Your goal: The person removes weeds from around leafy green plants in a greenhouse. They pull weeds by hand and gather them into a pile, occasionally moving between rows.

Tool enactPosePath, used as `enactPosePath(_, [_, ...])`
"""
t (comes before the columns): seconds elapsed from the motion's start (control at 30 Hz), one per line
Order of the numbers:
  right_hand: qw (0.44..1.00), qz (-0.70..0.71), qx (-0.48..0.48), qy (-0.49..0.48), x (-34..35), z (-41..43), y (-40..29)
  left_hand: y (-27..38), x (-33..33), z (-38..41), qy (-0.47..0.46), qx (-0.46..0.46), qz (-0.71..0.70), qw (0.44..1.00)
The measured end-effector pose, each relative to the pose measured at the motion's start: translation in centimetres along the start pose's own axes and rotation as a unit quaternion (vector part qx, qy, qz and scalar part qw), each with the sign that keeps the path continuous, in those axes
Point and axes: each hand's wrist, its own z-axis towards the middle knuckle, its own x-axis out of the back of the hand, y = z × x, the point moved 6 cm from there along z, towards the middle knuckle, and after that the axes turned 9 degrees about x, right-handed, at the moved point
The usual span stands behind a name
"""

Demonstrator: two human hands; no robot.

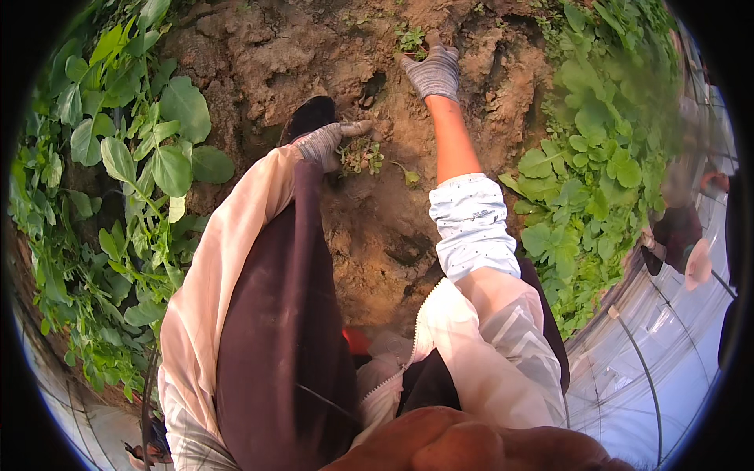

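My right hand (433, 70), in a grey knit glove, reaches far forward over the soil, its thumb and fingers around a small green weed (410, 40). Whether the fingers have closed on the stem is not plain. Nearer to me, my left hand (327, 143), in a like glove, lies beside my dark shoe (315, 115) with a finger stretched out to the right. A clump of small leafy weeds (360, 156) touches or lies just by its palm; I cannot tell if it is held. A small loose-looking seedling (407, 173) lies on the soil to the right of that clump.
Broad-leaved green plants (171, 147) line the left side, and a dense leafy bed (589, 176) lines the right. Between them runs rough brown soil (265, 65) with hollows. Clear plastic sheeting (642, 377) on thin hoops curves behind. Another person (677, 235) is at the far right.
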Motion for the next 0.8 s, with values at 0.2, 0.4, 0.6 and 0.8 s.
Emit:
enactPosePath(0.2, [0.994, -0.033, 0.095, 0.043, 0.2, 0.4, 2.1, 0.0, 0.1, 0.3, 0.004, -0.006, -0.018, 1.000])
enactPosePath(0.4, [0.984, 0.177, 0.001, -0.028, 0.3, -3.2, 7.4, -0.1, 0.1, 0.1, 0.038, -0.007, 0.006, 0.999])
enactPosePath(0.6, [0.990, -0.123, -0.008, -0.066, -1.7, -7.0, 3.7, 0.0, -0.1, -0.1, 0.029, -0.021, 0.007, 0.999])
enactPosePath(0.8, [0.985, -0.146, 0.068, -0.062, -3.4, -5.8, 1.7, 0.2, 0.1, 0.1, 0.012, -0.043, 0.018, 0.999])
